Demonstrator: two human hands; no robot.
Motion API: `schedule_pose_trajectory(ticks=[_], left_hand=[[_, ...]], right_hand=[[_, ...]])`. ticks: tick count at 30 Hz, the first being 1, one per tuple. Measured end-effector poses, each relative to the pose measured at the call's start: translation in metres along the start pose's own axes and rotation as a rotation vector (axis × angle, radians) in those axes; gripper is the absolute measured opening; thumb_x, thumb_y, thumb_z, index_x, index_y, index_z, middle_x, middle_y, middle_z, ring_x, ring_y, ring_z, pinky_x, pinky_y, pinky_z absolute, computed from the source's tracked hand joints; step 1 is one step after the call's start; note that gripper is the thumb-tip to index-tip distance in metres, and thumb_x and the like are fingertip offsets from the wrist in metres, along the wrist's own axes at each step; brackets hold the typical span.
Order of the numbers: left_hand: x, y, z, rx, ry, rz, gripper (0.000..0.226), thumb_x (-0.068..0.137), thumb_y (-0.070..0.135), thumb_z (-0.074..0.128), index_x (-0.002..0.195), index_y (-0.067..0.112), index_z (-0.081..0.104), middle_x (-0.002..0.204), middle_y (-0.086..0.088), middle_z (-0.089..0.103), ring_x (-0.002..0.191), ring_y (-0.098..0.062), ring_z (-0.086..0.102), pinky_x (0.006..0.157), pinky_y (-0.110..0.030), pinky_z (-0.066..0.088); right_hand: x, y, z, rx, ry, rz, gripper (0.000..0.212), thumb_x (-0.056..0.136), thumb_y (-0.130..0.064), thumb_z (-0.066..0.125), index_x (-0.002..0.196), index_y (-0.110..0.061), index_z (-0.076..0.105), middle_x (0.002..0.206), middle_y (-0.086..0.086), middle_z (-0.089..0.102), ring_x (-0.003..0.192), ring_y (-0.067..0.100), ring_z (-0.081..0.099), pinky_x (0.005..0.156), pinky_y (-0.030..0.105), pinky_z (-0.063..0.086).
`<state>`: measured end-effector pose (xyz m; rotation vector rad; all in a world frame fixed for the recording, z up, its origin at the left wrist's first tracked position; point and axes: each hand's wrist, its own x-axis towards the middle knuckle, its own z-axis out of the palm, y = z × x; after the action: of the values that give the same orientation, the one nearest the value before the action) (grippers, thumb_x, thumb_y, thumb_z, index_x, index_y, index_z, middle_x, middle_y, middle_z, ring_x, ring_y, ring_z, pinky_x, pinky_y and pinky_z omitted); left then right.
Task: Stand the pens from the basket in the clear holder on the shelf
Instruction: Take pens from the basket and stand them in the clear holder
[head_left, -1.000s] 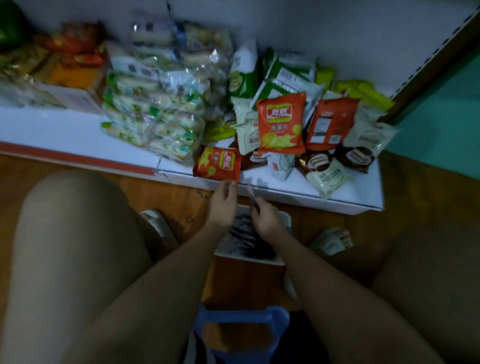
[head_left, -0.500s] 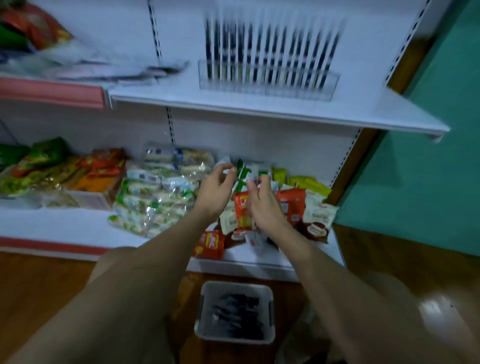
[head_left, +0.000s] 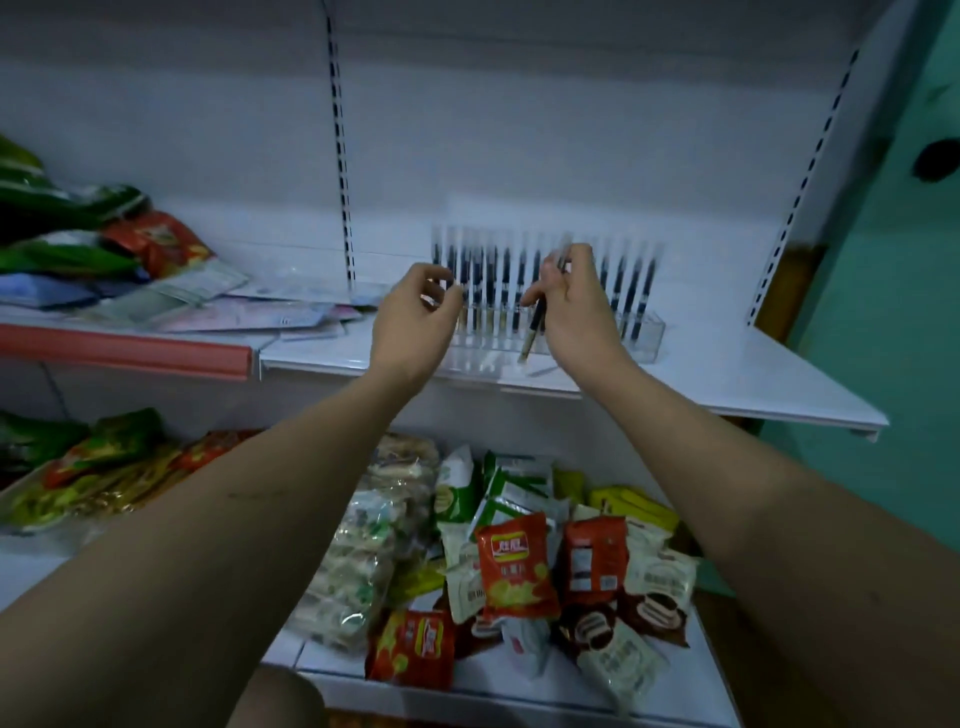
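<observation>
A clear holder stands on the white middle shelf with several dark pens upright in a row. My right hand is raised in front of its middle, shut on one pen that hangs tilted, tip down, just before the holder. My left hand hovers at the holder's left end, fingers curled loosely with nothing visible in them. The basket is out of view.
Flat packets lie on the middle shelf to the left, behind a red price rail. Snack bags crowd the lower shelf. A green wall rises on the right.
Both hands rose from the basket on the floor up to the middle shelf, the right one carrying a pen. The view lifted, so the basket dropped out of sight.
</observation>
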<state>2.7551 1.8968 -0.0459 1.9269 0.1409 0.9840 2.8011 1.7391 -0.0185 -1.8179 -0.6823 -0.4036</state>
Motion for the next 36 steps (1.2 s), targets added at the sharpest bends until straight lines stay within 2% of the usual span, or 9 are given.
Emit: schedule_pose_trajectory(ticks=[2, 5, 8, 12, 18, 23, 25, 30, 36], left_hand=[[0.012, -0.011, 0.001, 0.080, 0.018, 0.011, 0.027, 0.092, 0.035, 0.058, 0.116, 0.022, 0.056, 0.105, 0.001, 0.059, 0.088, -0.016, 0.057, 0.077, -0.034, 0.049], [0.027, -0.026, 0.008, 0.164, 0.034, -0.004, 0.044, 0.089, 0.037, 0.065, 0.126, 0.020, 0.050, 0.123, -0.003, 0.048, 0.107, -0.018, 0.051, 0.090, -0.034, 0.045], [0.043, -0.040, 0.016, 0.095, -0.003, -0.122, 0.075, 0.082, 0.041, 0.073, 0.143, 0.020, 0.034, 0.144, -0.006, 0.037, 0.126, -0.025, 0.045, 0.105, -0.044, 0.042], [0.052, -0.057, 0.025, 0.046, -0.103, -0.229, 0.102, 0.071, 0.048, 0.080, 0.151, 0.024, 0.021, 0.153, -0.008, 0.034, 0.136, -0.029, 0.038, 0.108, -0.047, 0.039], [0.054, -0.065, 0.030, 0.207, -0.149, -0.199, 0.098, 0.070, 0.050, 0.081, 0.149, 0.023, 0.031, 0.151, -0.003, 0.040, 0.132, -0.027, 0.046, 0.105, -0.041, 0.041], [0.054, -0.066, 0.030, 0.266, -0.133, -0.162, 0.096, 0.071, 0.051, 0.080, 0.149, 0.020, 0.032, 0.151, -0.004, 0.041, 0.134, -0.025, 0.042, 0.106, -0.037, 0.038], [0.053, -0.065, 0.030, 0.269, -0.129, -0.160, 0.096, 0.072, 0.050, 0.079, 0.149, 0.019, 0.032, 0.151, -0.004, 0.041, 0.134, -0.025, 0.043, 0.106, -0.037, 0.038], [0.051, -0.063, 0.030, 0.269, -0.133, -0.164, 0.096, 0.072, 0.050, 0.079, 0.149, 0.019, 0.032, 0.151, -0.004, 0.041, 0.131, -0.026, 0.046, 0.106, -0.040, 0.041], [0.049, -0.059, 0.029, 0.274, -0.130, -0.162, 0.094, 0.074, 0.048, 0.079, 0.149, 0.018, 0.032, 0.150, -0.005, 0.041, 0.134, -0.025, 0.042, 0.106, -0.037, 0.038]], right_hand=[[0.019, -0.002, 0.000, 0.021, -0.017, -0.022, 0.016, 0.107, -0.025, 0.029, 0.105, -0.013, 0.040, 0.090, 0.000, 0.063, 0.063, 0.016, 0.050, 0.058, 0.028, 0.043], [0.046, -0.001, 0.004, 0.077, -0.004, -0.032, 0.016, 0.106, -0.019, 0.031, 0.106, -0.012, 0.045, 0.093, -0.003, 0.056, 0.076, 0.012, 0.050, 0.068, 0.029, 0.042], [0.068, 0.002, 0.007, 0.133, 0.020, -0.058, 0.020, 0.105, -0.013, 0.031, 0.120, -0.015, 0.044, 0.096, 0.001, 0.055, 0.082, 0.014, 0.056, 0.063, 0.028, 0.048], [0.087, 0.009, 0.014, 0.111, 0.014, -0.088, 0.025, 0.104, -0.011, 0.032, 0.127, -0.019, 0.040, 0.097, 0.004, 0.059, 0.084, 0.023, 0.063, 0.064, 0.033, 0.052], [0.098, 0.013, 0.021, 0.086, -0.072, -0.005, 0.018, 0.105, -0.010, 0.033, 0.117, -0.016, 0.044, 0.097, 0.009, 0.063, 0.077, 0.017, 0.060, 0.065, 0.030, 0.050], [0.089, 0.019, 0.034, -0.066, -0.142, 0.064, 0.026, 0.103, -0.006, 0.029, 0.115, 0.003, 0.051, 0.098, 0.009, 0.054, 0.086, 0.021, 0.048, 0.090, 0.057, 0.049], [0.089, 0.020, 0.037, -0.091, -0.107, 0.086, 0.026, 0.104, -0.008, 0.030, 0.113, 0.002, 0.052, 0.098, 0.011, 0.054, 0.085, 0.023, 0.048, 0.088, 0.062, 0.047], [0.090, 0.018, 0.042, -0.147, -0.038, 0.104, 0.022, 0.103, -0.008, 0.035, 0.103, -0.004, 0.057, 0.085, 0.003, 0.055, 0.094, 0.035, 0.060, 0.083, 0.059, 0.053], [0.085, 0.026, 0.047, -0.291, -0.036, 0.106, 0.016, 0.100, -0.001, 0.040, 0.103, -0.005, 0.056, 0.100, 0.014, 0.061, 0.092, 0.032, 0.060, 0.084, 0.049, 0.054]])
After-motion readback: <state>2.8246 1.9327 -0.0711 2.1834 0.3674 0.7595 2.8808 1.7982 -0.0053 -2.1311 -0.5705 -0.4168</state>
